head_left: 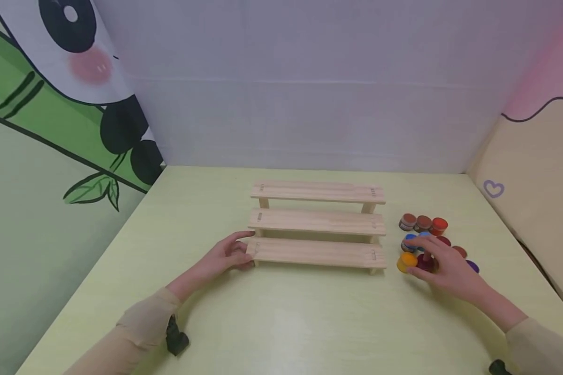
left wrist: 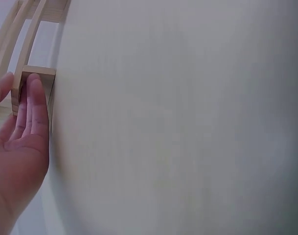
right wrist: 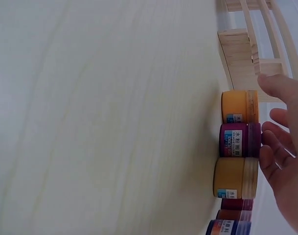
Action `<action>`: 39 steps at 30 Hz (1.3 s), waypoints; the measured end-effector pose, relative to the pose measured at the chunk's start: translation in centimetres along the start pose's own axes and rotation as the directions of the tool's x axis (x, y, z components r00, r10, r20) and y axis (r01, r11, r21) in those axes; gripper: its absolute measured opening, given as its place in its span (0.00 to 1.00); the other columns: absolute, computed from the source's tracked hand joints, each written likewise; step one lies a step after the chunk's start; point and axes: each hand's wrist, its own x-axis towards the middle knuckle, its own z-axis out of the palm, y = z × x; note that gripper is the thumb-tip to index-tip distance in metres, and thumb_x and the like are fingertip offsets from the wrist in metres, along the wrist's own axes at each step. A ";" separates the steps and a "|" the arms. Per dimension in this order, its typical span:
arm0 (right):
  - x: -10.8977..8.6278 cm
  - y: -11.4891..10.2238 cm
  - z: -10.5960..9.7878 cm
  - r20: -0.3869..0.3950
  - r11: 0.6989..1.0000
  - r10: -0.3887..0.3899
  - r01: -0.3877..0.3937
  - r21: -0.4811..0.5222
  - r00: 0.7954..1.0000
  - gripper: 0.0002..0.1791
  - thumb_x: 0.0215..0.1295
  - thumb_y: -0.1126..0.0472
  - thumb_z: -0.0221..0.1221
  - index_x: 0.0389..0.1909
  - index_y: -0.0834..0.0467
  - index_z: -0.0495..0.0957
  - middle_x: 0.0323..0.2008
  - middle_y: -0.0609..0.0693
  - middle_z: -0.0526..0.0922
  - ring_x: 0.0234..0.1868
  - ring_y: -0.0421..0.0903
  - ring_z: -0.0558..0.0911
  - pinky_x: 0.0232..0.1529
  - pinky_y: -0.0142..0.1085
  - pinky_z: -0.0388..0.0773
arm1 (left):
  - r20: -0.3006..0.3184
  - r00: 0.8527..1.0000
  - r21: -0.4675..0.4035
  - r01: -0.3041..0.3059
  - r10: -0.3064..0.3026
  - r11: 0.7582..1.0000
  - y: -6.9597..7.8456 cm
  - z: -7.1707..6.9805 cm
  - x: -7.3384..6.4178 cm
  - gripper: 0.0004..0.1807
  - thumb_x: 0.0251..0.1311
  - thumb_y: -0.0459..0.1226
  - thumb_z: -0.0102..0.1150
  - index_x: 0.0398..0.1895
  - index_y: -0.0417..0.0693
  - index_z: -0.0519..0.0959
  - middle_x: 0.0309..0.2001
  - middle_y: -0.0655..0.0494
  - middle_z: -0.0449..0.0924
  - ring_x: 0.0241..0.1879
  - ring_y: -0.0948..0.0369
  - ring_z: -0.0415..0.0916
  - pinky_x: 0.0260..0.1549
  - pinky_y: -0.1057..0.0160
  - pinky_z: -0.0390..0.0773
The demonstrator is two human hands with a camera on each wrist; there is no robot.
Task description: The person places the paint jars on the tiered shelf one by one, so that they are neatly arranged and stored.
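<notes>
A three-step wooden display stand (head_left: pixel 316 223) sits mid-table. Its lowest step is held at the left end by my left hand (head_left: pixel 227 253), thumb above the board and fingers underneath, as the left wrist view shows. To the right of the stand, my right hand (head_left: pixel 450 268) hovers at a group of small paint jars, thumb and fingers spread and loosely bent. Closest to its thumb is a yellow jar (head_left: pixel 407 262). In the right wrist view, the fingers lie beside the lid of a purple jar (right wrist: pixel 240 140), and an ochre jar (right wrist: pixel 235 177) stands next to that.
Behind the right hand are a blue jar (head_left: pixel 409 242), a red jar (head_left: pixel 439 226) and several brownish ones; a dark violet jar (head_left: pixel 472 266) shows past the knuckles. A pale wall (head_left: pixel 309 125) closes off the table's (head_left: pixel 281 323) back, with printed panels at both sides.
</notes>
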 end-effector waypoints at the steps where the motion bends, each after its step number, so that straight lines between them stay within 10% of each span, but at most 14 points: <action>1: 0.1 0.3 -0.2 0.001 1.000 0.000 0.000 0.006 1.000 0.31 0.47 0.62 0.76 0.55 0.57 0.78 0.47 0.53 0.81 0.33 0.33 0.68 0.26 0.24 0.66 | -0.003 1.000 -0.016 -0.002 0.002 1.000 0.0 0.2 0.1 0.36 0.69 0.36 0.57 0.76 0.45 0.54 0.47 0.51 0.77 0.44 0.62 0.83 0.48 0.63 0.83; 16: 1.3 2.8 -1.0 0.011 0.999 -0.038 0.038 0.023 0.999 0.30 0.46 0.64 0.76 0.54 0.57 0.80 0.48 0.52 0.85 0.39 0.35 0.71 0.35 0.19 0.68 | -0.051 0.999 -0.104 -0.012 0.007 0.994 -0.1 1.6 1.1 0.37 0.68 0.36 0.58 0.77 0.48 0.54 0.50 0.54 0.78 0.46 0.66 0.80 0.49 0.67 0.81; 24: -0.7 -0.6 -0.2 0.024 0.999 0.034 -0.034 -0.012 0.999 0.28 0.47 0.61 0.76 0.52 0.56 0.82 0.48 0.51 0.86 0.40 0.37 0.73 0.36 0.20 0.71 | -0.009 1.000 -0.117 0.007 -0.008 0.993 -1.4 0.4 -0.6 0.36 0.69 0.36 0.57 0.77 0.51 0.55 0.52 0.57 0.78 0.48 0.65 0.79 0.50 0.68 0.79; 39: -0.6 -0.7 -0.4 0.050 0.999 0.048 -0.048 -0.001 0.998 0.23 0.47 0.62 0.76 0.48 0.55 0.85 0.44 0.49 0.87 0.36 0.33 0.71 0.31 0.25 0.71 | -0.016 1.000 -0.129 0.013 -0.015 0.992 -1.6 0.4 -0.7 0.36 0.68 0.37 0.58 0.77 0.52 0.55 0.53 0.59 0.79 0.50 0.66 0.79 0.50 0.69 0.78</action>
